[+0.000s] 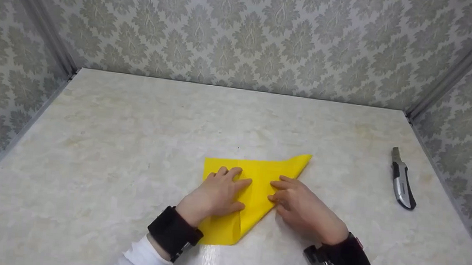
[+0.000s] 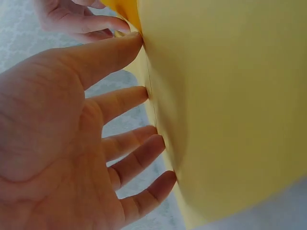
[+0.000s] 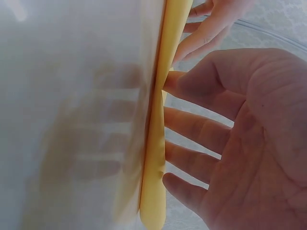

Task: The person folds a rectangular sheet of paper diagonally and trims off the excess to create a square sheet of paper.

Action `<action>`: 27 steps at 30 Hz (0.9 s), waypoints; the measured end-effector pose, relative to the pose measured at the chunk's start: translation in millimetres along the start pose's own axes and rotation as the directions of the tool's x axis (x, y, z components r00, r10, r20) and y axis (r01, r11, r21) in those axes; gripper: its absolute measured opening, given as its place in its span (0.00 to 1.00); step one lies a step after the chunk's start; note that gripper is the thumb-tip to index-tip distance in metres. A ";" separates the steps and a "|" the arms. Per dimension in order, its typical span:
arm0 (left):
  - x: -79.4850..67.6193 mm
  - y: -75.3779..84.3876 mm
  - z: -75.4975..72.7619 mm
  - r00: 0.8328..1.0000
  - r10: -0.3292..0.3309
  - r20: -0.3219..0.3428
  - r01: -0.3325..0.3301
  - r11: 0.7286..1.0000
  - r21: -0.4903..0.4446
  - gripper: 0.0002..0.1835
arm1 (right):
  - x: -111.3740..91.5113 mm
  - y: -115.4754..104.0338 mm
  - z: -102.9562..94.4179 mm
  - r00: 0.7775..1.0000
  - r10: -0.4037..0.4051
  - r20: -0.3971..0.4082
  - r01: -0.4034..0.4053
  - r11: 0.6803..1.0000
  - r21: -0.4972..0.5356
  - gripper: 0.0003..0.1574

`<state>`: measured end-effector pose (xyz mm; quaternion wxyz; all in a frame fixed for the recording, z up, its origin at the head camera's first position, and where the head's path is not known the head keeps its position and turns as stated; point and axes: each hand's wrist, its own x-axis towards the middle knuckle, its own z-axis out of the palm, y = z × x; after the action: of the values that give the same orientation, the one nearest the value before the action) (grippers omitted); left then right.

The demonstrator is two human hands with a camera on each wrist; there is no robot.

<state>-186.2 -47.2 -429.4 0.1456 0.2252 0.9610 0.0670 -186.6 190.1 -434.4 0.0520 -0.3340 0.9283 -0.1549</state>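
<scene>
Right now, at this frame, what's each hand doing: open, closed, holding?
Left hand: open, fingers spread on the yellow paper.
Right hand: open, fingertips on the paper.

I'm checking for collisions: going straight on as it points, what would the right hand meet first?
Probably the left hand, across the yellow paper the right hand is touching; depth is unclear.

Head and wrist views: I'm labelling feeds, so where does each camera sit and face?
Head: on the head, facing forward and down at the yellow paper, left hand and right hand.
Left wrist: on that wrist, facing the left palm and fingers against the paper.
Right wrist: likewise, facing the right palm and fingers at the paper's edge.
Both wrist views show both hands and the paper.
</scene>
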 end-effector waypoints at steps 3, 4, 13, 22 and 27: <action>0.3 -1.7 -1.4 0.999 -0.015 0.034 0.016 1.000 -0.023 0.37 | -0.1 0.4 0.2 1.000 -0.009 -0.010 0.010 1.000 0.006 0.17; 0.4 -2.1 -2.0 0.999 -0.016 0.042 0.018 0.999 -0.027 0.37 | 0.0 0.5 0.3 1.000 -0.012 -0.012 0.012 1.000 0.008 0.17; 2.2 -3.9 -3.6 0.998 -0.011 0.060 0.013 1.000 -0.024 0.38 | 0.4 -0.3 -0.2 0.998 0.055 0.024 -0.056 0.998 0.032 0.18; 3.7 -5.9 -3.2 0.996 -0.018 0.083 0.021 0.999 -0.036 0.38 | 1.1 -4.3 -0.4 0.988 0.130 0.078 -0.131 0.991 0.014 0.20; 3.3 -6.5 -3.1 0.996 -0.018 0.082 0.023 0.998 -0.064 0.38 | 1.4 -4.7 -0.6 0.989 0.120 0.080 -0.122 0.993 0.010 0.20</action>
<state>-192.6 -51.6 -428.5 0.1925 0.2131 0.9539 0.0876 -184.9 186.0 -432.3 0.1006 -0.2826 0.9429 -0.1449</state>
